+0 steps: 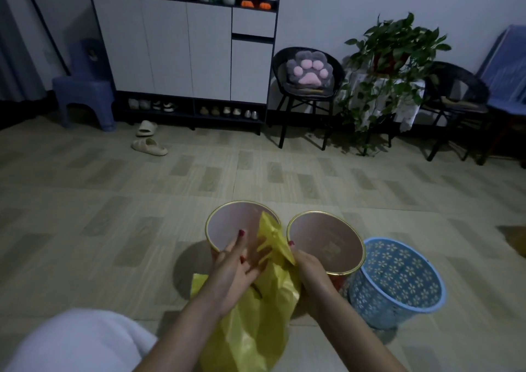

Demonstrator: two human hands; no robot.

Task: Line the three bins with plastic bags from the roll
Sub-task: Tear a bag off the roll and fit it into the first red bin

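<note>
Three bins stand on the floor in front of me. The left pink bin (225, 226) and the middle pink bin (327, 237) both have gold rims; a blue flower-patterned basket (398, 280) leans at the right. A yellow plastic bag (256, 331) hangs between my hands, its top corner poking over the left bin's mouth. My left hand (236, 269) has its fingers spread into the bag's opening above the left bin's near rim. My right hand (310, 266) pinches the bag's edge between the two pink bins. No roll is in view.
A second piece of yellow plastic (199, 282) lies on the floor by the left bin. A white-clad knee (76, 340) is at bottom left. Slippers (148, 143), a shoe cabinet (185, 58), black chairs (307, 86) and a plant (392, 67) line the far wall.
</note>
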